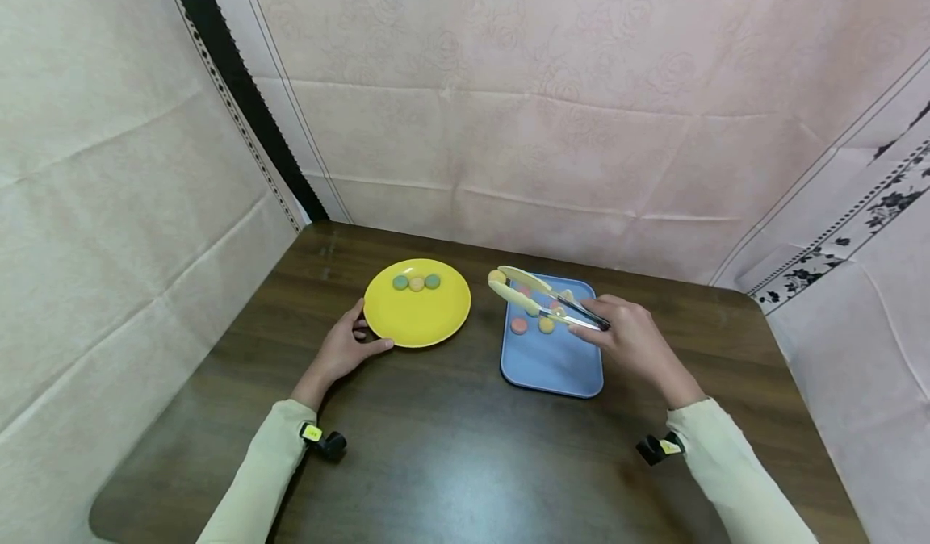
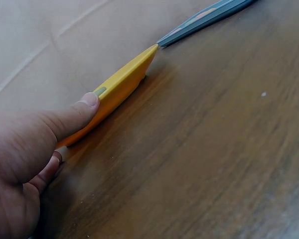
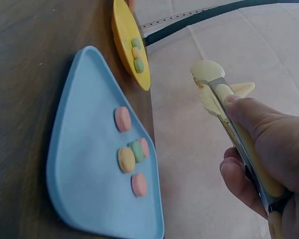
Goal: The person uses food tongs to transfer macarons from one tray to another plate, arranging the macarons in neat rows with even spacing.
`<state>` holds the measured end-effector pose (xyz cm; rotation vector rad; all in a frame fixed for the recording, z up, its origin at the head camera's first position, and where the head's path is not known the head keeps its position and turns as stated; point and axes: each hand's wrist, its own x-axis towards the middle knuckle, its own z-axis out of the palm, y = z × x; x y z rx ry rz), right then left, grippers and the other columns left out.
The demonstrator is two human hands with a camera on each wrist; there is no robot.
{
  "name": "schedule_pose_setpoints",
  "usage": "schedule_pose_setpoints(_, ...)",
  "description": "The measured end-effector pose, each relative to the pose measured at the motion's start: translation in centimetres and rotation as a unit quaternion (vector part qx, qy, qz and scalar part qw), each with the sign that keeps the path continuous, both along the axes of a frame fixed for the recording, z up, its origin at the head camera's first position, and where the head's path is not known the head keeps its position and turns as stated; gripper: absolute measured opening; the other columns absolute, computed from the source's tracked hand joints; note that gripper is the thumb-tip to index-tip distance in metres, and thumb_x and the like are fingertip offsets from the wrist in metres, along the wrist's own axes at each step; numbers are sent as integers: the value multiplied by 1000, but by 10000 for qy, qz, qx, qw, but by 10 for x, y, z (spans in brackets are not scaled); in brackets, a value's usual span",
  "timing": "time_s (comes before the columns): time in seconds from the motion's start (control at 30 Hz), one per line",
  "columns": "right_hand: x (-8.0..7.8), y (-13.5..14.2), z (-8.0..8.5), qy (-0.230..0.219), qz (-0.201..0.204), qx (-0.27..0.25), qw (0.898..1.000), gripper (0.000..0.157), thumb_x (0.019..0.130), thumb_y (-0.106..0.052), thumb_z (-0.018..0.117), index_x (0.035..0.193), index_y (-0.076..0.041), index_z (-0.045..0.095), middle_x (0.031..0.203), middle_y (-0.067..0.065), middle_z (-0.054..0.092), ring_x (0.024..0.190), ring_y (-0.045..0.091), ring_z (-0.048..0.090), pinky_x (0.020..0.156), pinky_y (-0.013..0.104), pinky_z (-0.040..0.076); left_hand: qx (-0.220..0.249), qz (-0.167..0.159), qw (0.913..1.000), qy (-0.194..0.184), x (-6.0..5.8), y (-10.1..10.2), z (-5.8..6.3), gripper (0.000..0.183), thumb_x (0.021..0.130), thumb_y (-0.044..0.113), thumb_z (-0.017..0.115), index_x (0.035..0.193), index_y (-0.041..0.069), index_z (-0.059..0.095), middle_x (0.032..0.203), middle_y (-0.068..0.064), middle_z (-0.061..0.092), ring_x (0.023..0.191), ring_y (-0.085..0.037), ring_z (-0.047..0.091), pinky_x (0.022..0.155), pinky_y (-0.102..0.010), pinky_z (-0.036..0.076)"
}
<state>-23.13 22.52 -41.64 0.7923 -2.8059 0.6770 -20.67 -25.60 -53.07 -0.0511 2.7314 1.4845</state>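
Note:
My left hand (image 1: pixel 345 347) pinches the left rim of a yellow plate (image 1: pixel 416 322), thumb (image 2: pixel 89 99) on the rim and fingers lower down beside it. Two green macarons (image 1: pixel 433 281) and a yellow macaron (image 1: pixel 417 284) lie in a row on the plate. In my right hand (image 1: pixel 630 336) is a pair of tongs (image 1: pixel 520 299) with cream-coloured tips. A yellow macaron (image 1: pixel 496 276) sits between those tips, above the table between plate and tray. Below the tongs lies a blue tray (image 1: pixel 552 370) bearing pink macarons (image 3: pixel 122 119), a yellow macaron (image 3: pixel 126 159) and a green macaron (image 3: pixel 136 151).
Plate and tray stand apart on a dark wooden table (image 1: pixel 436 439). Pale patterned cloth (image 1: pixel 545 148) hangs behind the table's back edge and along both sides. A black strip (image 1: pixel 254 100) runs down the cloth at the back left corner.

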Motion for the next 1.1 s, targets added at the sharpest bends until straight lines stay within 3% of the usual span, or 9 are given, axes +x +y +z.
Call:
schedule_pose_setpoints(0.07,-4,-5,2,-26,37,11,10000,58,91,-36,79,134,1,67,126,21,68,104,32,68,84,51,57,-4,-12,10000,16,-1,-1,0,117,82,47,85,165,7,12,153,-21,42,125,-35,53,104,-52,47)
schedule_pose_setpoints(0.23,-14,-18,4,-16,158,56,9999,56,91,-36,79,133,0,68,115,17,71,89,25,63,72,42,55,-33,-24,10000,72,-2,-2,0,117,82,47,85,165,8,13,151,-20,44,125,-35,53,105,-52,47)
schedule_pose_setpoints(0.47,-25,-37,8,142,446,-9,9989,53,91,-33,80,131,1,69,112,16,71,88,25,65,74,43,56,-33,-5,10000,34,-2,-2,-1,118,81,49,85,165,8,12,150,-20,45,125,-35,53,105,-52,47)
schedule_pose_setpoints(0.7,-36,-62,10,107,670,-15,9977,52,92,-34,79,132,-2,69,103,10,71,81,19,62,67,37,52,-24,0,10000,56,-3,-3,-1,117,82,48,85,165,9,13,151,-20,44,125,-35,53,105,-52,47)
schedule_pose_setpoints(0.9,-44,-82,6,224,997,-164,9946,46,94,-33,77,128,-3,71,99,10,70,81,20,64,69,39,53,-42,1,10000,19,-2,-1,-1,117,82,49,85,165,8,13,151,-20,44,125,-35,53,105,-51,47)
schedule_pose_setpoints(1.1,-50,-101,-3,-62,1032,-95,9946,48,94,-37,76,128,-4,72,108,12,72,89,24,67,76,41,57,-21,20,10000,-11,-1,0,-1,117,82,47,85,165,8,13,152,-21,43,125,-35,53,106,-51,47)
